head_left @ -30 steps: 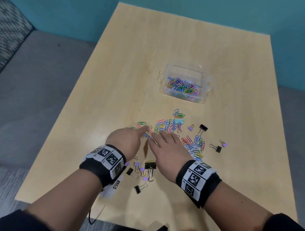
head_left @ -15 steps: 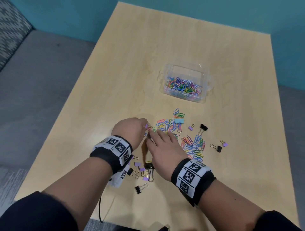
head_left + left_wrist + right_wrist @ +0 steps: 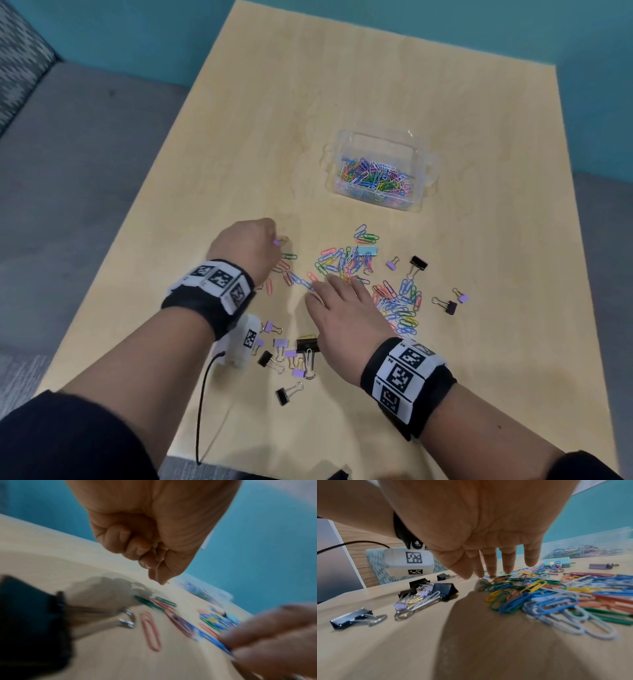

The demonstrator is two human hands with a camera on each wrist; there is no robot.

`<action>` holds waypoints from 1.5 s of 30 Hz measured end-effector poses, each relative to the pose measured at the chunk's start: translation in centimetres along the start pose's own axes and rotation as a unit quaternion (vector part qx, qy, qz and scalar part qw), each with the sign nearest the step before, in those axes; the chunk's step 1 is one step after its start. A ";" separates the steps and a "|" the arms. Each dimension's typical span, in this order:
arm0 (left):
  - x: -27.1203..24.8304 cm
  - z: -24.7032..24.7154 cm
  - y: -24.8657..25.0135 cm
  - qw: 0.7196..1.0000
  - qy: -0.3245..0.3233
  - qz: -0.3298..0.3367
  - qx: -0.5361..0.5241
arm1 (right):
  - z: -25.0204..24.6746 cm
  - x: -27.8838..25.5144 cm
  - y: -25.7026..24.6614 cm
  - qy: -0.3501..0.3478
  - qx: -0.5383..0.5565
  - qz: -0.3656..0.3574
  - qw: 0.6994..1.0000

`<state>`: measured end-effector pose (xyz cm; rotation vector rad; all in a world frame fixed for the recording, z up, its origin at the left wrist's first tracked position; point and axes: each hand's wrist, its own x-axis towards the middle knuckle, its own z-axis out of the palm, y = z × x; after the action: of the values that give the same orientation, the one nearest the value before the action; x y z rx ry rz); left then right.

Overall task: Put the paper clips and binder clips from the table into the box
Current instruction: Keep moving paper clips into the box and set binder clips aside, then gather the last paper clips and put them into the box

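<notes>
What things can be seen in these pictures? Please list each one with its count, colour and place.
table: one, light wood, under everything.
box: one, clear plastic, far middle of the table, already holding many mixed-colour paper clips.
loose paper clips: many, mixed colours, spread on the table between the box and the hands.
black binder clips: several, on the table right of the paper clips and near the wrists.
purple binder clips: several small ones, mostly between the wrists.
light blue binder clip: one, among the paper clips.
left hand: curled, raised off the table, pinching something small and purple.
right hand: fingers straight, tips at the paper clips.
</notes>
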<state>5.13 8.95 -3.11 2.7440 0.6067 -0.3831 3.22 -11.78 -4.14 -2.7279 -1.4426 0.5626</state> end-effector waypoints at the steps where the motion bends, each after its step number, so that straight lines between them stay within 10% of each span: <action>1: 0.0 -0.2 -0.9 1.000 -0.010 -0.021 -0.003 | -0.1 0.0 -0.1 -0.002 0.003 -0.005 1.000; 10: -4.8 -0.7 -3.9 0.991 0.031 -0.101 -0.079 | -2.1 6.0 -2.2 -0.027 -0.031 -0.097 0.994; 21: -9.3 2.8 0.1 0.993 0.016 0.095 -0.064 | -2.2 1.0 2.0 -0.059 -0.047 -0.084 0.994; 30: -6.9 5.3 5.6 0.985 -0.063 0.138 0.085 | -1.0 -7.6 7.9 0.090 0.173 0.157 0.968; 38: -8.2 6.3 5.7 0.990 -0.084 0.064 0.094 | 0.9 -10.6 7.7 0.099 0.186 0.182 0.960; 45: -8.4 5.5 7.4 0.988 -0.035 0.149 0.003 | -0.2 -11.4 7.5 0.092 0.195 0.200 0.956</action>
<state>0.05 -2.39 -3.76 2.7553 0.1711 -0.4061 3.42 -25.24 -1.71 -2.6559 -0.6525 0.5134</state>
